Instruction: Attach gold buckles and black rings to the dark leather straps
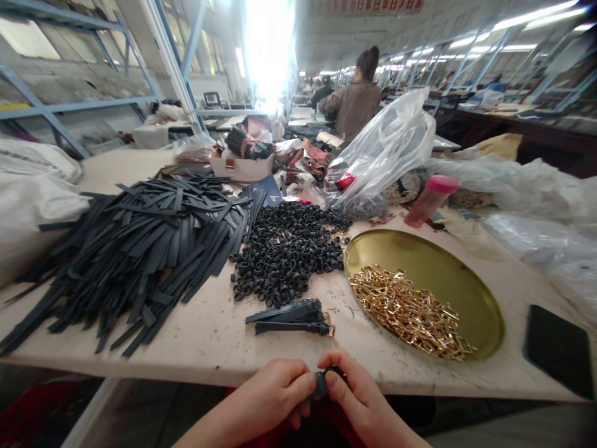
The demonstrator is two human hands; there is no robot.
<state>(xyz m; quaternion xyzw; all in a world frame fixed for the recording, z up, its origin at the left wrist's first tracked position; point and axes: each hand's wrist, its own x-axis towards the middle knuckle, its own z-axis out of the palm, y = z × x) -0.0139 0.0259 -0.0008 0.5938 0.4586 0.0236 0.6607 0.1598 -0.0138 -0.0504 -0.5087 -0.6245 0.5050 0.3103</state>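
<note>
Just in front of the table's near edge, my left hand [277, 395] is closed around a black strap [320, 386]. My right hand [359, 392] pinches the dark end of that same strap between thumb and forefinger; whether a loop or buckle is there I cannot make out. Beyond my hands lies a small stack of finished black straps [286, 317], one with a gold buckle [331, 330]. Behind it spreads a heap of small black loops [284, 255]. Gold buckles [410, 311] are piled in a round gold tray [485, 298] to the right.
A big pile of loose black strips [153, 249] covers the table's left side. A phone [557, 348] lies far right, and a pink-lidded cup [431, 199] stands behind the tray. Farther back are a clear plastic bag [387, 143], a filled box [242, 167] and a person [357, 102].
</note>
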